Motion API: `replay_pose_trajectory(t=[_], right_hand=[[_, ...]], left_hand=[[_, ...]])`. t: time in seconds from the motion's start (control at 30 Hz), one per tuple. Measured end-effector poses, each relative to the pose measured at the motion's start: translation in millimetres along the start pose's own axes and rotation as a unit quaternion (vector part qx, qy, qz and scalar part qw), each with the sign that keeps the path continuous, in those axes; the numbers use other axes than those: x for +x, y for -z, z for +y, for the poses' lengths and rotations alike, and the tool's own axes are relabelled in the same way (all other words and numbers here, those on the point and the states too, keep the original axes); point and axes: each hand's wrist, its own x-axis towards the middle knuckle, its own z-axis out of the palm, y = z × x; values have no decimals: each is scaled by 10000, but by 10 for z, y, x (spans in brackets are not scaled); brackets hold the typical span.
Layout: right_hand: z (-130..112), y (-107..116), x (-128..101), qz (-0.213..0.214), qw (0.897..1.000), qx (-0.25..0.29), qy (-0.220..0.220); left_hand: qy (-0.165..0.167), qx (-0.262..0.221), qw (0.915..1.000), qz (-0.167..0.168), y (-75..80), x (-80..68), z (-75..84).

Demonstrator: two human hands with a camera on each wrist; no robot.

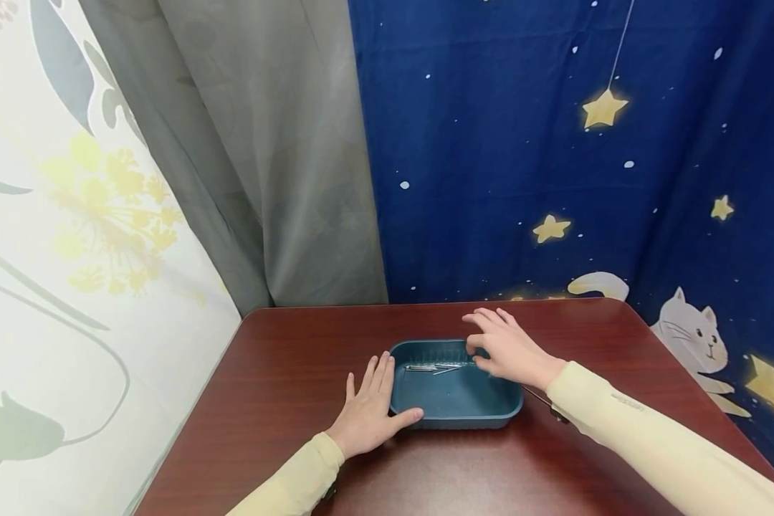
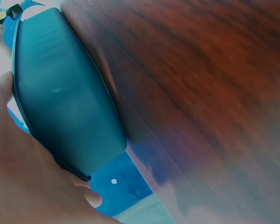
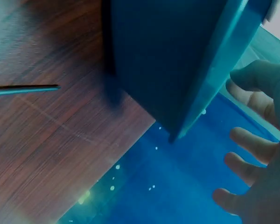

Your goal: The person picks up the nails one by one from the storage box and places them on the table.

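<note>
A dark teal tray [image 1: 454,401] stands on the table, with several thin silvery metal sticks [image 1: 432,368] lying inside toward the far left. My left hand [image 1: 373,414] rests against the tray's left side, fingers straight and thumb over the near rim. In the left wrist view, that hand [image 2: 32,172] lies along the edge of the tray [image 2: 65,93]. My right hand [image 1: 499,347] is over the tray's far right corner, its fingers loosely bent. No object shows between the fingers of the right hand [image 3: 256,135] in the right wrist view.
A thin metal rod [image 3: 25,88] lies on the reddish-brown table [image 1: 303,358] right of the tray, partly under the right forearm in the head view. Behind the table hang a grey curtain [image 1: 316,179] and a blue star-patterned curtain [image 1: 477,179].
</note>
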Motion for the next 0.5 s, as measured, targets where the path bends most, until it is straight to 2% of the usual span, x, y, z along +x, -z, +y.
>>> replay_pose_trajectory(t=[0.23,0.5], right_hand=[[-12,-170,144,-479,9987,106,134],[-43,-310,215,-699,9970,17,343]], left_hand=[[27,24,10000,-46,-2,15,2],[40,2,10000,-84,-3,11,0]])
